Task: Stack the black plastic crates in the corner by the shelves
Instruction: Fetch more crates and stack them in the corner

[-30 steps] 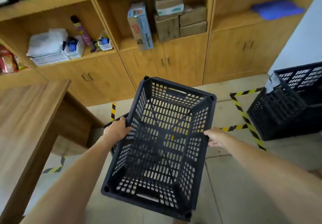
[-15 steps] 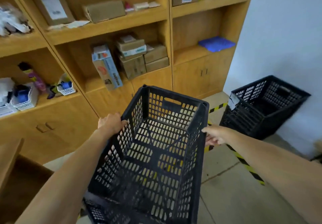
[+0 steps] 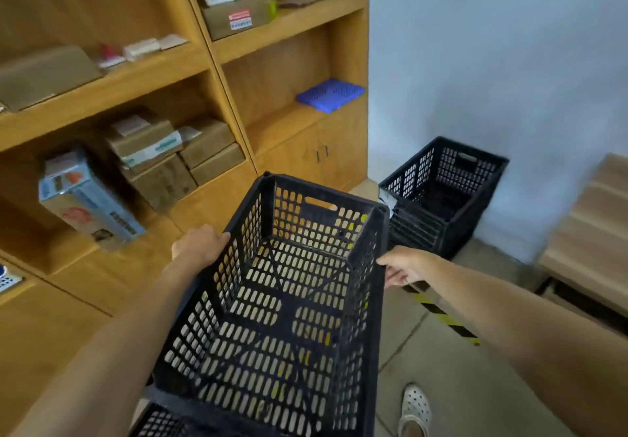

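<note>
I carry an empty black perforated plastic crate (image 3: 289, 317) in front of me, tilted with its open top toward me. My left hand (image 3: 195, 246) grips its left rim and my right hand (image 3: 401, 265) grips its right rim. Another black crate (image 3: 445, 195) stands on the floor in the corner, between the wooden shelf unit (image 3: 343, 62) and the pale wall, ahead and to the right of the carried one. It appears to sit on a second crate. A piece of another black crate (image 3: 159, 423) shows below the carried one at the bottom edge.
The shelves hold cardboard boxes (image 3: 190, 161), a blue-and-white carton (image 3: 85, 198) and a blue flat tray (image 3: 331, 95). Yellow-black tape (image 3: 441, 317) runs across the tiled floor. A wooden bench (image 3: 591, 232) stands at the right. My shoe (image 3: 414, 409) is at the bottom.
The view has swung right and moved nearer to the corner. The carried crate, still held by both hands, is now closer to the crate standing by the wall.
</note>
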The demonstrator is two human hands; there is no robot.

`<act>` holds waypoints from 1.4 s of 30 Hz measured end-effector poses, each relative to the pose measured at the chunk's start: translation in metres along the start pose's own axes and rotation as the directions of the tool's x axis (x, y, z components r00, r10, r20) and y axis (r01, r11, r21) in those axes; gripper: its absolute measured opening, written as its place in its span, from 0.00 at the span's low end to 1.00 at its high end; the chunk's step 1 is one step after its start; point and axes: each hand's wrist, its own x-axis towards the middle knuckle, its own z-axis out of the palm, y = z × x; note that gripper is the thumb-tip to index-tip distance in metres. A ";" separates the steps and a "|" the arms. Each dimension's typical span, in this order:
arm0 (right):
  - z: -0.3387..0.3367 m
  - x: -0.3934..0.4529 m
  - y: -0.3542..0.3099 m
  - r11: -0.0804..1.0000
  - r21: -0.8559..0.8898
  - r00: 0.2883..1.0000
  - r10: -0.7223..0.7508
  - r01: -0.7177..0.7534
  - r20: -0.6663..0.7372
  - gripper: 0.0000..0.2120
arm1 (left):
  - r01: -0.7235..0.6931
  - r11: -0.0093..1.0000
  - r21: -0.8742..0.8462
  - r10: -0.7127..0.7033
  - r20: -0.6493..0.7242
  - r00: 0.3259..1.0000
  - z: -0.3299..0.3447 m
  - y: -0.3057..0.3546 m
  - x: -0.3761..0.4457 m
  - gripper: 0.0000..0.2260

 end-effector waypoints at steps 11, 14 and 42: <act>-0.221 0.062 -0.056 0.984 0.165 0.972 -0.029 0.069 -0.232 0.20 | -0.238 0.968 0.077 0.248 -0.164 0.955 -0.076 0.235 0.162 0.20; -0.266 0.072 -0.063 0.970 0.223 0.956 -0.024 0.092 -0.292 0.17 | -0.299 0.947 0.115 0.315 -0.155 0.936 -0.090 0.290 0.193 0.21; -0.473 0.201 -0.090 0.959 0.246 0.575 0.282 -0.141 -0.768 0.17 | -0.781 0.599 0.176 0.785 0.065 0.616 -0.043 0.672 0.478 0.22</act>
